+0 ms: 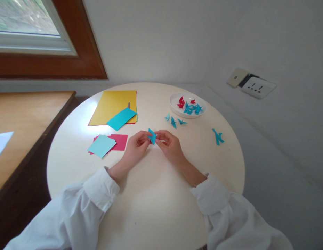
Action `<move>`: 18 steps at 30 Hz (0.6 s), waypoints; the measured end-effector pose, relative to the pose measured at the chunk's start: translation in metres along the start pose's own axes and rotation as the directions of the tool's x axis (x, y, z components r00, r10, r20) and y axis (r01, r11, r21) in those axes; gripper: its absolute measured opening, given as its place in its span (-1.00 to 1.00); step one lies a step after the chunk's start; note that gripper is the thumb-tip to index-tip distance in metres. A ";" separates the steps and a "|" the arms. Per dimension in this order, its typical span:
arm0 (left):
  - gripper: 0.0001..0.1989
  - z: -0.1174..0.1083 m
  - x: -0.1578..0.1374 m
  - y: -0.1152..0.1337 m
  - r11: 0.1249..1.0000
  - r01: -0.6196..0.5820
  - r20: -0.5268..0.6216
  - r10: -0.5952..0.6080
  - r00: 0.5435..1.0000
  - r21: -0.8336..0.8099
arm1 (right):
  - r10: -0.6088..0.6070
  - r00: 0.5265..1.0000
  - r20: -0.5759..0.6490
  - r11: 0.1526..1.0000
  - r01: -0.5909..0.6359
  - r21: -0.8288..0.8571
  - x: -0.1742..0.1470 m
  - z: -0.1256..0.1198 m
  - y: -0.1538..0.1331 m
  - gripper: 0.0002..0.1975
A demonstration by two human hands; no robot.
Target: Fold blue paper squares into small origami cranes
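Between my two hands, above the middle of the round table, is a small folded piece of blue paper. My left hand pinches its left side, thumb and fingers closed together. On the other side, my right hand grips the right edge with its fingertips. Just beyond my right hand lie a few small folded paper cranes, among them a blue paper crane and a paler one. The undersides of my fingers are partly hidden.
A white plate at the back right holds several red and blue paper cranes. Yellow sheets lie back left under a blue paper strip. Nearer are pale blue squares on pink paper. Blue scraps lie on the right.
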State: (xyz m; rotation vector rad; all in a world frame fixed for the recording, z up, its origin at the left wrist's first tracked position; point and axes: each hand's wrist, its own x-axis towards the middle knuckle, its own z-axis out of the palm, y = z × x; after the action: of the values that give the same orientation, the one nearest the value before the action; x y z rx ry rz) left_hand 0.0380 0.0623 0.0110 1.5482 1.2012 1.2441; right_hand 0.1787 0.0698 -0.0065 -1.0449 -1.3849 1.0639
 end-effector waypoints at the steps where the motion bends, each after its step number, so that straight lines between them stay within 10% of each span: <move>1: -0.84 0.000 0.000 0.000 1.000 0.000 -0.010 0.000 1.000 0.008 | 0.009 1.000 -0.002 1.000 -0.009 0.014 0.000 0.000 -0.001 -0.79; 18: -0.80 0.001 0.001 -0.005 0.983 0.083 -0.009 -0.086 0.996 -0.165 | 0.073 0.996 -0.046 0.989 -0.067 0.129 0.003 0.001 0.003 -0.86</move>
State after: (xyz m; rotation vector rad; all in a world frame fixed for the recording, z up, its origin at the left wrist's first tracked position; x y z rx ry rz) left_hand 0.0380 0.0645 0.0064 1.3558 1.1333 1.2688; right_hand 0.1777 0.0734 -0.0084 -1.0257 -1.2309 1.1549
